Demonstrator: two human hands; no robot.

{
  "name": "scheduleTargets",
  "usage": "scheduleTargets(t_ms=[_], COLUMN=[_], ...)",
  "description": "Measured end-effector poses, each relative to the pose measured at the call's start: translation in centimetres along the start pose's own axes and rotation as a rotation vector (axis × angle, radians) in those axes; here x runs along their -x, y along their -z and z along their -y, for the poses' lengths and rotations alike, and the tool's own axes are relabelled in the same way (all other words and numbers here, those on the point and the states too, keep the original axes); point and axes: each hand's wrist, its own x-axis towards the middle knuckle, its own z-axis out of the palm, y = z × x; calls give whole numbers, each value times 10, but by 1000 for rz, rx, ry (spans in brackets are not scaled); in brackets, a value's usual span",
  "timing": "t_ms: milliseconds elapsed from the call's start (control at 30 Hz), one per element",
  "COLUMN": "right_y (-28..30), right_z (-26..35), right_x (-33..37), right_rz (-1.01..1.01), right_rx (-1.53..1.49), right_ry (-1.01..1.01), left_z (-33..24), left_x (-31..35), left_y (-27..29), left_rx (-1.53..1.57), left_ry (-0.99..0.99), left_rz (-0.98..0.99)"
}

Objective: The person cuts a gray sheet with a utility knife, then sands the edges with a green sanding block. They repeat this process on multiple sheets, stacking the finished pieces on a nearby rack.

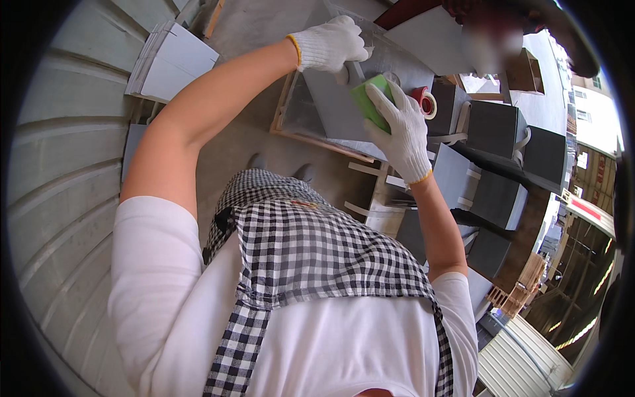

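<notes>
Both my hands wear white knitted gloves with yellow cuffs. My left hand is closed over the upper edge of a grey box-like piece on the worktable, fingers curled and partly hidden. My right hand is wrapped round a green sponge-like block, its fingers lying along one side. The block is beside the grey piece; whether they touch I cannot tell. Just right of my right hand are a red tape roll and a pale tape roll.
Several dark grey boxes with pale straps stand at the right. Across the table is another person near a large grey panel. White flat sheets are stacked by the ribbed wall at left. The table has a wooden edge.
</notes>
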Motion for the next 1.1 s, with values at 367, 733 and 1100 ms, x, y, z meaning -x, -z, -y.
scheduleTargets(t_ms=[367,733,1100], right_y=[0,11,1], right_z=[-5,-25,2], right_x=[-4,9,54], right_rz=[39,-52,-91], right_rx=[17,-374,-166], right_ry=[-14,-270,-238], left_z=[-2,-2,-5], left_x=[-3,-10,-10], left_y=[-1,-1,9], left_rx=[-17,-86,-26], left_ry=[-13,2,-10], left_rz=[20,78,74])
